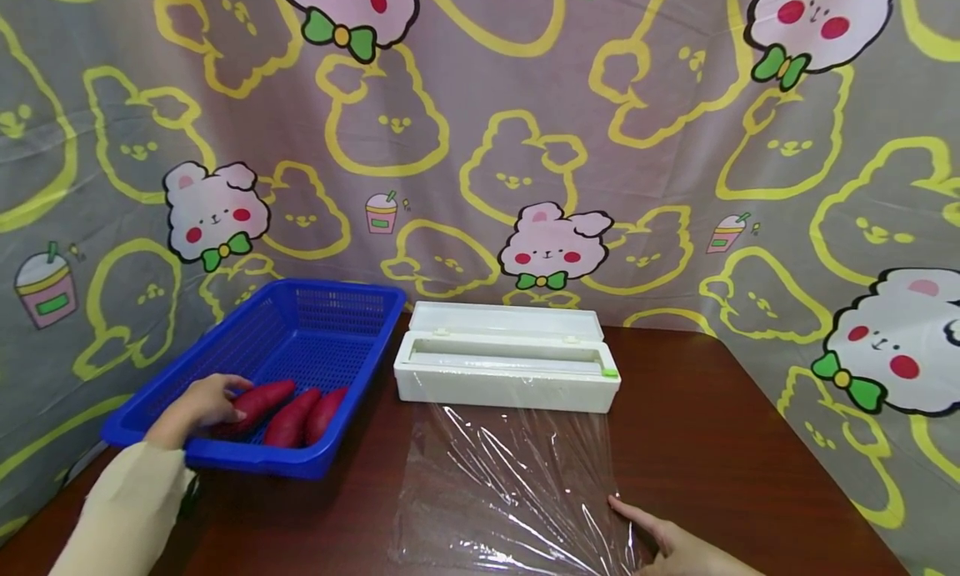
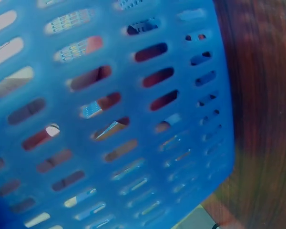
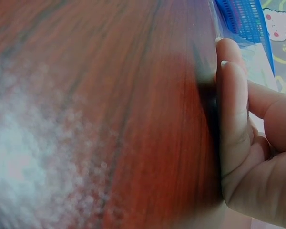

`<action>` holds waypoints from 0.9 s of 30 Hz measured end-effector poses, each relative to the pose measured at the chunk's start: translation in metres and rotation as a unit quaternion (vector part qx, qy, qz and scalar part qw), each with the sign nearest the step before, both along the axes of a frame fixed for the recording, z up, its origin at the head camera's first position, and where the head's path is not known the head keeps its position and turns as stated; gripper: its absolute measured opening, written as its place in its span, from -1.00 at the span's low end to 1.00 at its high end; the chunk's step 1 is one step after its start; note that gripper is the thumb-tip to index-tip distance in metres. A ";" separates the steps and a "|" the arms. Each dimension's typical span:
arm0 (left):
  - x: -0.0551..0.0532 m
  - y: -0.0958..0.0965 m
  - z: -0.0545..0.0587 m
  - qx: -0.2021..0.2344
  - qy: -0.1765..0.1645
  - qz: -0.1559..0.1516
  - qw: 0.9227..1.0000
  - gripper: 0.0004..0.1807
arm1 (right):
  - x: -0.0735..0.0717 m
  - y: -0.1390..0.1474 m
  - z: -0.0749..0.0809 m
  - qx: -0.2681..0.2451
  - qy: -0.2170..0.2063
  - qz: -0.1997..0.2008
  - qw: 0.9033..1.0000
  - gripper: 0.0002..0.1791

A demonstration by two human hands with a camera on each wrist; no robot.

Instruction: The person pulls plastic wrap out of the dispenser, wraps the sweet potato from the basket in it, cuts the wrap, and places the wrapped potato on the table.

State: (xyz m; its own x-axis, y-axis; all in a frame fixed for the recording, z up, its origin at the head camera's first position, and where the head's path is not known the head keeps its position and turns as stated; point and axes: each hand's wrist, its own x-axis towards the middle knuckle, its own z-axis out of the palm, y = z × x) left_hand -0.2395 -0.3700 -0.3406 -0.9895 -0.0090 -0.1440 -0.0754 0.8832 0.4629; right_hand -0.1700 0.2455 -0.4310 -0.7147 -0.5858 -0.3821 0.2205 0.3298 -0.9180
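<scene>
My left hand (image 1: 202,405) reaches over the near left corner of a blue plastic basket (image 1: 258,457) and grips the leftmost red-skinned sweet potato (image 1: 264,399). Beside it lie two more sweet potatoes (image 1: 292,419). Clear cling film (image 1: 502,493) stretches across the table from a white dispenser box (image 1: 510,391), wrinkles converging at its near right corner. There my right hand (image 1: 675,551) rests at the film's edge, one finger extended; the right wrist view shows its fingers (image 3: 234,105) straight against the tabletop. In the left wrist view the slotted basket wall (image 2: 128,114) hides most of the left hand.
The dispenser's white lid (image 1: 506,319) stands raised at the back, and a small green piece (image 1: 610,373) sits at its right end. Brown wooden table (image 1: 690,426) extends to the right of the film. A patterned curtain (image 1: 465,142) hangs behind.
</scene>
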 end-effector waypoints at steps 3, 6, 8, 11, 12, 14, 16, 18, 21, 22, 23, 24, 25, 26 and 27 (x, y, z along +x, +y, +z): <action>0.001 0.001 0.001 -0.001 0.023 -0.005 1.000 -0.47 | 0.000 0.000 0.000 -0.005 -0.008 -0.002 1.000 -0.12; 0.002 0.002 0.002 0.003 0.040 -0.003 0.999 -0.48 | -0.001 0.001 0.000 -0.016 -0.007 0.003 1.000 -0.10; 0.003 0.004 0.004 0.003 0.045 -0.004 0.999 -0.48 | -0.001 0.001 0.000 -0.023 -0.007 0.007 1.000 -0.10; 0.004 0.006 0.008 -0.004 0.057 -0.008 0.998 -0.47 | -0.002 0.001 -0.001 -0.024 0.002 0.016 1.000 -0.10; 0.005 0.008 0.010 -0.007 0.064 -0.012 0.998 -0.47 | -0.001 0.002 -0.001 -0.022 0.004 0.018 1.000 -0.10; 0.005 0.011 0.015 -0.008 0.082 -0.021 0.996 -0.47 | -0.001 0.002 -0.001 -0.016 0.011 0.019 1.000 -0.10; 0.006 0.016 0.022 0.003 0.097 -0.029 0.995 -0.47 | -0.001 0.002 -0.001 -0.018 0.006 0.016 1.000 -0.10; 0.007 0.021 0.029 0.029 0.104 -0.037 0.993 -0.45 | -0.001 0.002 -0.001 -0.026 0.004 0.020 0.999 -0.10; 0.009 0.030 0.040 0.074 0.101 -0.049 0.991 -0.40 | -0.001 0.001 -0.001 -0.031 0.014 0.026 0.999 -0.10; 0.010 0.033 0.043 0.086 0.100 -0.055 0.990 -0.40 | -0.002 0.001 -0.001 -0.028 0.018 0.026 0.999 -0.10; 0.011 0.035 0.046 0.094 0.100 -0.062 0.989 -0.39 | -0.001 0.001 -0.001 -0.027 0.019 0.023 0.999 -0.10; 0.011 0.038 0.049 0.099 0.102 -0.070 0.987 -0.38 | -0.001 0.001 -0.001 -0.029 0.017 0.023 0.999 -0.10; 0.012 0.041 0.052 0.105 0.104 -0.077 0.986 -0.38 | -0.002 0.001 -0.001 -0.031 0.011 0.020 0.999 -0.10; 0.012 0.043 0.054 0.109 0.106 -0.086 0.985 -0.39 | -0.002 0.000 -0.001 -0.035 0.007 0.019 0.999 -0.10; 0.013 0.046 0.056 0.115 0.108 -0.093 0.983 -0.39 | -0.001 0.001 0.000 -0.039 0.006 0.020 0.999 -0.10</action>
